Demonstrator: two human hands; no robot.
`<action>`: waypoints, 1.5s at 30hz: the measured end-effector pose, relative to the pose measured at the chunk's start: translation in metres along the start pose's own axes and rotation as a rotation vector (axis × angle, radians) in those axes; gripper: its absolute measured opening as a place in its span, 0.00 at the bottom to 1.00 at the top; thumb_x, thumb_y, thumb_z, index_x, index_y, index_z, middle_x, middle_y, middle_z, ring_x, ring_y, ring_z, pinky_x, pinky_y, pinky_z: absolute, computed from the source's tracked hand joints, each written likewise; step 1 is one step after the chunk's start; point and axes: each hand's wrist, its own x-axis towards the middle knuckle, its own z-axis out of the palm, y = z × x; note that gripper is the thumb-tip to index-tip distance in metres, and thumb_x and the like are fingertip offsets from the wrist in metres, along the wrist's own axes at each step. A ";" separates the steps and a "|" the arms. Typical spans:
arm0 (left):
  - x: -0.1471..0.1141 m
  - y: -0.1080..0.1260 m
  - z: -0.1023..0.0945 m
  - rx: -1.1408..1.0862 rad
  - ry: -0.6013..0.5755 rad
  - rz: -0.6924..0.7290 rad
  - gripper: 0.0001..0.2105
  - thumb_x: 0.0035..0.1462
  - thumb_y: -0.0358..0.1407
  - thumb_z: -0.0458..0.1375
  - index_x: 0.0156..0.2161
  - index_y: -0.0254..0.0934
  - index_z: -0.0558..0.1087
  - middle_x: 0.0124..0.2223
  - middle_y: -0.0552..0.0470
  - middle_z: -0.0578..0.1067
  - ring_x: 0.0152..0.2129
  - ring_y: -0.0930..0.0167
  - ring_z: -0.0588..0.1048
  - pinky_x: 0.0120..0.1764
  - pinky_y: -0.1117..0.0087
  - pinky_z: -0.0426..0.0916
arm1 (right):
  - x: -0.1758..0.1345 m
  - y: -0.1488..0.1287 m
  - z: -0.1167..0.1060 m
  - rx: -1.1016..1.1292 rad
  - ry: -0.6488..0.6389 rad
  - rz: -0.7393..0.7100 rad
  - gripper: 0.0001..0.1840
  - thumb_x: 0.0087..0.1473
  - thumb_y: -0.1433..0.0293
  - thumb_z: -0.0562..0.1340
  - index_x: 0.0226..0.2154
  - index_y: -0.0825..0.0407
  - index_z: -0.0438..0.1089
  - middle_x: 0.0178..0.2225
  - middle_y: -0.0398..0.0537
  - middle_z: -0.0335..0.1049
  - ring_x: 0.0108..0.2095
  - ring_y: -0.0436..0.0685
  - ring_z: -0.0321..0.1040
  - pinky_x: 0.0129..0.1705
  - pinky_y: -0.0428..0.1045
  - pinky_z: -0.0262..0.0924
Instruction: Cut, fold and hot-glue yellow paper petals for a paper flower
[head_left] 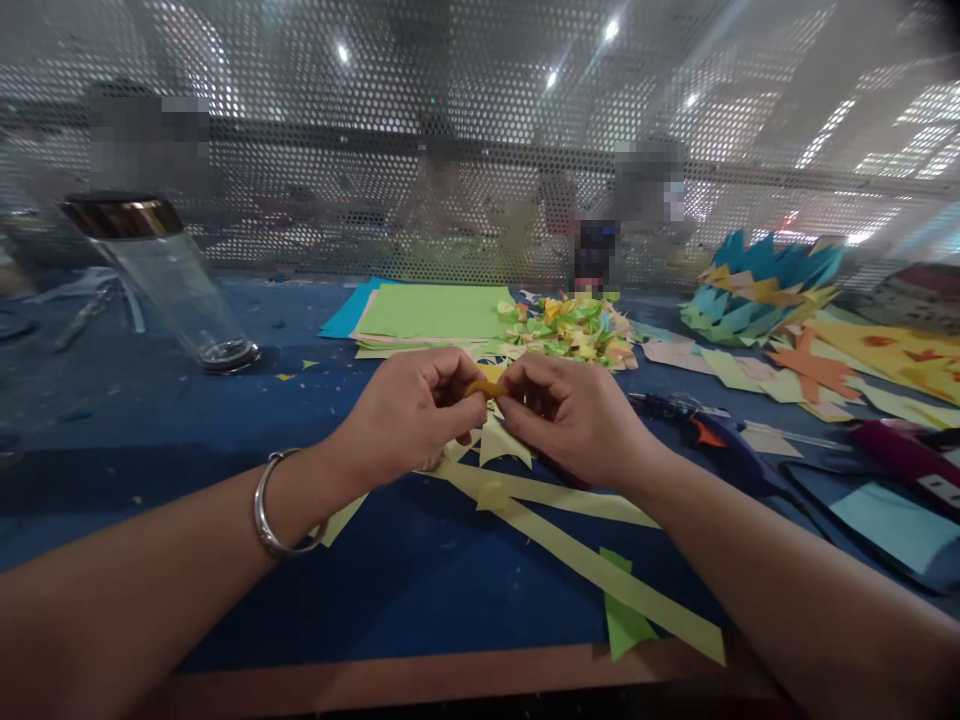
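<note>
Between the fingertips of both hands is a small curled piece of orange-yellow paper [486, 388]. My left hand [412, 408], with a silver bangle [264, 505] on its wrist, pinches one end of it. The other end is pinched by my right hand [574, 410]. Below the hands, pale yellow paper strips [592, 555] cross the blue table top, and a cut pale yellow piece with pointed edges [504, 445] lies just under the fingers. A green paper scrap [624, 610] sits partly beneath one strip near the table's front edge.
A clear bottle [180, 290] stands at the left. Behind my hands lie stacked coloured sheets [442, 310] and a heap of paper cuttings [577, 330]. To the right are a blue glue gun [727, 450], an orange paper shape [814, 365] and a blue paper crown [765, 290]. A perforated screen [480, 130] rises behind.
</note>
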 end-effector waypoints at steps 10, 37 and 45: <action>0.005 0.000 -0.011 0.159 0.046 0.028 0.01 0.51 0.30 0.59 0.29 0.36 0.71 0.21 0.57 0.74 0.18 0.76 0.73 0.23 0.76 0.65 | -0.001 0.001 -0.003 -0.012 0.068 -0.028 0.06 0.51 0.76 0.59 0.25 0.51 0.63 0.23 0.38 0.55 0.24 0.47 0.51 0.26 0.47 0.48; 0.006 -0.001 0.006 -0.775 0.051 -0.419 0.08 0.54 0.32 0.67 0.29 0.34 0.71 0.32 0.53 0.78 0.30 0.75 0.77 0.43 0.69 0.70 | -0.003 0.005 -0.002 -0.236 0.035 -0.259 0.05 0.56 0.76 0.61 0.38 0.54 0.71 0.34 0.45 0.68 0.27 0.47 0.63 0.29 0.45 0.57; 0.003 -0.002 0.014 -0.875 0.051 -0.448 0.07 0.53 0.30 0.67 0.30 0.34 0.73 0.31 0.53 0.77 0.30 0.75 0.77 0.43 0.70 0.71 | -0.002 0.006 0.001 -0.246 0.074 -0.274 0.03 0.59 0.75 0.60 0.36 0.53 0.69 0.33 0.46 0.68 0.30 0.50 0.64 0.32 0.46 0.58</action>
